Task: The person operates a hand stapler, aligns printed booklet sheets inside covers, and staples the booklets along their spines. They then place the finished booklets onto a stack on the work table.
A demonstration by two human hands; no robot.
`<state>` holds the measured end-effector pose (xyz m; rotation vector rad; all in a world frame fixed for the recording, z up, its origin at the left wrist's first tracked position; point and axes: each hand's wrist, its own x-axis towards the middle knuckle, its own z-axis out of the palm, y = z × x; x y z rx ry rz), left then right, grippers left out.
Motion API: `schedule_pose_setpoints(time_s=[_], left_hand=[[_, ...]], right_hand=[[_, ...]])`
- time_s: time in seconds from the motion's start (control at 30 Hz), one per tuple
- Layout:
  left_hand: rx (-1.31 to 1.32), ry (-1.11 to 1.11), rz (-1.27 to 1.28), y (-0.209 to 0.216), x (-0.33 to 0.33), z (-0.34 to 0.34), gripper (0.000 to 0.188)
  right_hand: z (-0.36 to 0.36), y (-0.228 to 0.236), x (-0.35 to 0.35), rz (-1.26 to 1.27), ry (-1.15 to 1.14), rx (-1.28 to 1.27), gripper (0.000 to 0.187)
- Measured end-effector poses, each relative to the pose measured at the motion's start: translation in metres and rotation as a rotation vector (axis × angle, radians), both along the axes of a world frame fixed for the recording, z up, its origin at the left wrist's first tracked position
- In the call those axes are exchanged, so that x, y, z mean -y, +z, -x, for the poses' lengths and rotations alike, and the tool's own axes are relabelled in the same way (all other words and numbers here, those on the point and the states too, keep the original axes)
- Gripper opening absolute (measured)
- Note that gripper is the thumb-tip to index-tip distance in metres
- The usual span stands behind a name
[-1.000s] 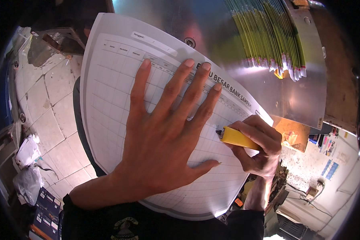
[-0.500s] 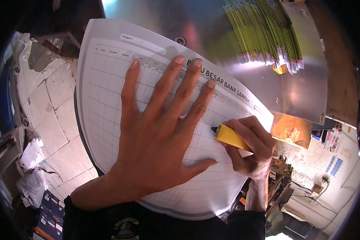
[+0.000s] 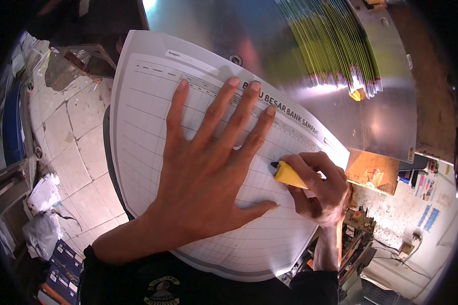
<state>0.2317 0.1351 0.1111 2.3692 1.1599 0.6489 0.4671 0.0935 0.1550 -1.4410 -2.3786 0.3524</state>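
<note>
A large stack of white printed table sheets (image 3: 137,127) lies in front of me, its heading edge slanting down to the right. My left hand (image 3: 203,168) rests flat on it, palm down with fingers spread. At the right side of the sheets, my right hand (image 3: 323,188) is closed around a small yellow tool with a dark metal tip (image 3: 289,175). The tip points left, toward my left hand, over the printed grid. Whether the tip touches the paper I cannot tell, and the rest of the tool is hidden in my fingers.
Beyond the sheets is a shiny metal surface (image 3: 208,30) carrying a fanned row of green-edged booklets (image 3: 331,46). A tiled floor (image 3: 81,152) shows at left, with a plastic bag (image 3: 40,234) and papers (image 3: 45,193). Cluttered machine parts (image 3: 359,234) stand at lower right.
The view has shifted slightly, so the sheets and my left hand sit a little farther right. My right hand has tilted the yellow tool slightly. Both hands keep their places on the paper.
</note>
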Motion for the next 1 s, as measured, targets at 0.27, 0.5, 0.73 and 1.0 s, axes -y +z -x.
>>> schedule_pose_setpoints(time_s=[0.27, 0.5, 0.73, 1.0], left_hand=[[0.038, -0.011, 0.021, -0.006, 0.0, 0.0, 0.1], [0.027, -0.003, 0.027, -0.002, -0.001, 0.001, 0.1], [0.035, -0.006, 0.027, -0.004, -0.002, 0.001, 0.1], [0.008, -0.016, 0.048, 0.001, -0.001, 0.0, 0.104]], right_hand=[[0.007, 0.005, 0.002, -0.287, 0.157, 0.232, 0.05], [0.011, 0.004, -0.008, 0.049, 0.005, -0.108, 0.046], [0.01, 0.002, -0.007, 0.081, -0.033, -0.192, 0.043], [0.017, 0.012, 0.002, 0.036, -0.002, -0.028, 0.049]])
